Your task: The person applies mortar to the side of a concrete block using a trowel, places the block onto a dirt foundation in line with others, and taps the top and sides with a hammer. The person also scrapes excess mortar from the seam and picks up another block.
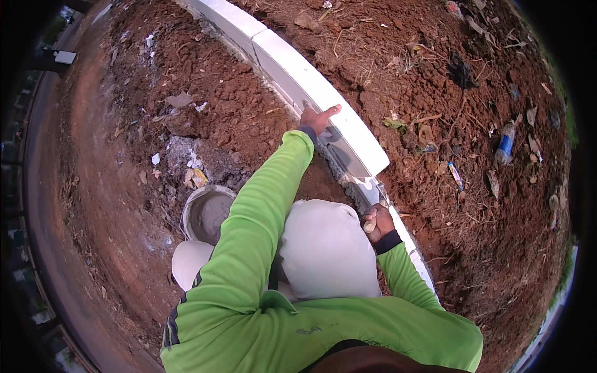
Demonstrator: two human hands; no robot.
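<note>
My left hand (319, 119) rests against a white kerb block (336, 102). Its thumb lies stretched across the top edge, while the fingers reach down the near side face and are partly hidden. Lower down, my right hand (379, 224) is closed round the pale handle of a trowel (370, 225). The trowel's blade seems to be at the block's near end, by the joint, but is hard to make out. Wet grey mortar (339, 173) runs along the foot of the block. Another stretch of white kerb (410, 245) continues beyond my right hand.
A bucket (186, 208) holding grey mortar stands left of my knee. Further kerb blocks (233, 18) curve away at the top. Red soil with litter lies on both sides, including a plastic bottle (505, 144) at right. A road (40, 205) runs along the far left.
</note>
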